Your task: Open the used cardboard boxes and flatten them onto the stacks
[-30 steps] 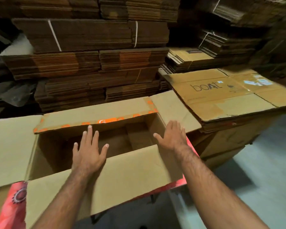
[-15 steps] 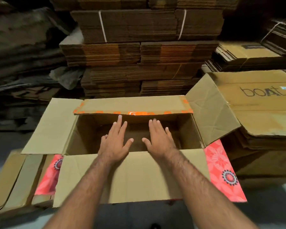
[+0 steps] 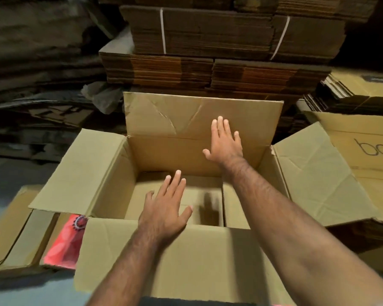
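Cardboard box (image 3: 175,257) stands open in front of you, between the flattened "boat" stack (image 3: 367,173) on its right and flat cartons (image 3: 11,228) on its left. Your right hand (image 3: 224,142) lies flat, fingers straight, against the upright far flap (image 3: 175,113); your left hand (image 3: 166,208) hovers spread over the opening, grasping nothing. Expect light, stiff, creased board: take hold at opposite corners or flap edges to collapse it.

Dim, warm light; deep shadow fills the upper corners, edges bow with wide-angle distortion, slight motion blur throughout.
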Demonstrator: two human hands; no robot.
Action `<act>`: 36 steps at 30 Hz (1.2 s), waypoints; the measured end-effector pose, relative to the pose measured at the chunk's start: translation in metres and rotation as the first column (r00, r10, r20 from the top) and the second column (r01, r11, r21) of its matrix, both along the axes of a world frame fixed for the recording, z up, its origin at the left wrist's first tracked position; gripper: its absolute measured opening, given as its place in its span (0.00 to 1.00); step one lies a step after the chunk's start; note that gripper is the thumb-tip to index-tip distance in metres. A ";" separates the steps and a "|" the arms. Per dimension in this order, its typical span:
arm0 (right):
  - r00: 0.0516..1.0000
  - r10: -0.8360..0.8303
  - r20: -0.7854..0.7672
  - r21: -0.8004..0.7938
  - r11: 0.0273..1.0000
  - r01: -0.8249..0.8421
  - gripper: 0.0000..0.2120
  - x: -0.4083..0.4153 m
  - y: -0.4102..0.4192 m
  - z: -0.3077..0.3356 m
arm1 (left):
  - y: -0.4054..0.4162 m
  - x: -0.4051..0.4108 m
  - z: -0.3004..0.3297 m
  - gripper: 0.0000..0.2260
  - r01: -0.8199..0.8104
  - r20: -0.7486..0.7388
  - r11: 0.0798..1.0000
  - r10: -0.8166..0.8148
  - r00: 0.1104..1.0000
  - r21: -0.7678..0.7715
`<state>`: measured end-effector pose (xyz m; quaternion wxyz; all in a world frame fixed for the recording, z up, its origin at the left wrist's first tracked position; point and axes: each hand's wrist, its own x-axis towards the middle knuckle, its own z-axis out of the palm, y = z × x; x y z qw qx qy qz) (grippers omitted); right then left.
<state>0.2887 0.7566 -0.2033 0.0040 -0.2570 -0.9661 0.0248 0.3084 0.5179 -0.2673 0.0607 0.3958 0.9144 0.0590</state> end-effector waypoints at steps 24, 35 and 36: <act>0.997 0.052 -0.065 -0.109 0.992 -0.059 0.37 0.101 -0.078 -0.024 | 0.003 -0.005 0.013 0.28 -0.005 0.263 1.000 0.001 0.965 0.018; 0.984 0.155 -0.083 -0.214 0.962 -0.169 0.42 0.243 -0.195 -0.022 | -0.110 0.052 0.053 0.33 0.211 0.163 0.959 -0.243 0.956 0.191; 0.984 0.162 -0.073 -0.200 0.964 -0.173 0.44 0.251 -0.203 -0.022 | -0.124 0.059 0.057 0.34 0.238 0.131 0.955 -0.263 0.956 0.175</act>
